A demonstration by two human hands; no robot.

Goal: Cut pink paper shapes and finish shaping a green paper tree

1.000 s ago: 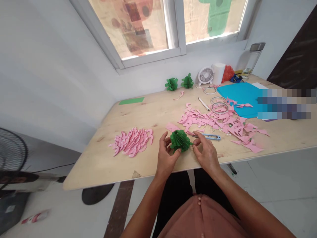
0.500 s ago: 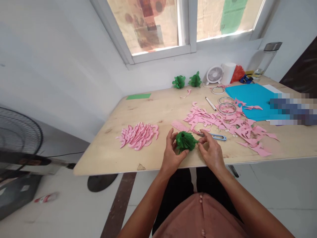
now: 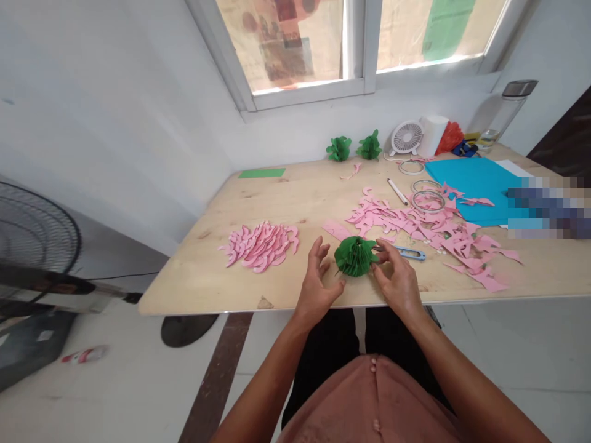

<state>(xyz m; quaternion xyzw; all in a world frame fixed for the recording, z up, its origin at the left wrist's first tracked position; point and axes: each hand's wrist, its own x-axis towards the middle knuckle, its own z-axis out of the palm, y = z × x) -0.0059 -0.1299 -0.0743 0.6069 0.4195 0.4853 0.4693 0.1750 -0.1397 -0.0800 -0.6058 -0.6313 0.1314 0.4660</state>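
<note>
A green pleated paper ornament [image 3: 355, 256], round with fanned layers, sits near the table's front edge between my hands. My left hand [image 3: 319, 280] is just left of it, fingers and thumb apart and holding nothing. On the other side, my right hand [image 3: 396, 277] pinches the ornament's right edge between thumb and fingers. A blue utility knife [image 3: 410, 253] lies behind the right hand, its front part hidden by the fingers. Flat pink paper [image 3: 337, 231] lies just behind the ornament.
Curved pink paper pieces [image 3: 262, 246] are heaped on the left, pink scraps [image 3: 443, 237] on the right. Tape rolls [image 3: 428, 201], a white pen [image 3: 398, 191] and blue sheets [image 3: 480, 184] lie farther back. Two green ornaments [image 3: 369, 146] stand by the wall near a small fan [image 3: 407, 137].
My left hand has let go of the green paper ornament and opened. The ornament has turned and shifted slightly right, with my right hand still at its edge.
</note>
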